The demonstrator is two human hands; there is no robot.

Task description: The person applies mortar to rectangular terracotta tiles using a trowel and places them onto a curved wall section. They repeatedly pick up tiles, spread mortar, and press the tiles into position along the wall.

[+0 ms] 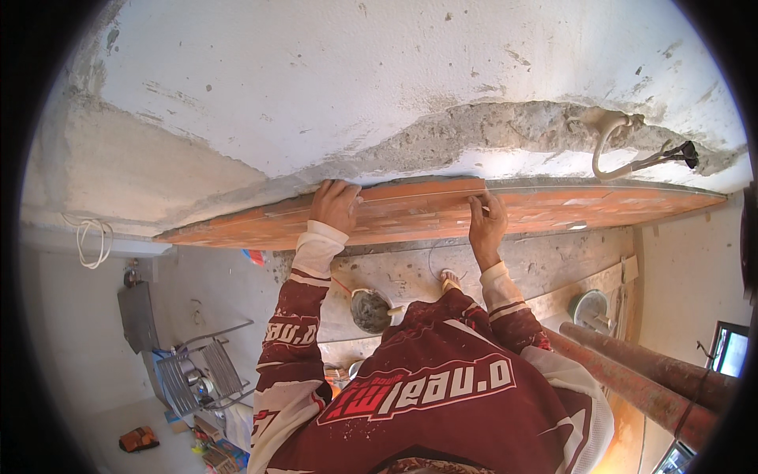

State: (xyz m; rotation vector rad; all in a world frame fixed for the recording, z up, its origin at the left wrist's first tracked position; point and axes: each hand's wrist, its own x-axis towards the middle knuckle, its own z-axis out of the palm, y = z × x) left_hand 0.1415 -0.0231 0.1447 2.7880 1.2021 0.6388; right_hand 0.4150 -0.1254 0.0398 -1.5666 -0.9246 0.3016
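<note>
A long orange brick tile (418, 189) lies along the top course of the orange tiled wall facing (568, 212) in front of me. My left hand (335, 207) is closed at the tile's left part, its fingers bent over the upper edge. Near the tile's right end, my right hand (488, 223) has its fingers bent and pinched together; what is between them is too small to tell. A thin pale line runs along the face of the top course. Grey mortar shows along the upper edge.
Above is a white wall (316, 71) with rough cement and a bent conduit with cables (612, 150). Below are planks, a bucket of grey mortar (369, 310) and a round bucket (589, 306). Rusty red pipes (632, 355) stand at right. A metal-framed machine (197, 371) is lower left.
</note>
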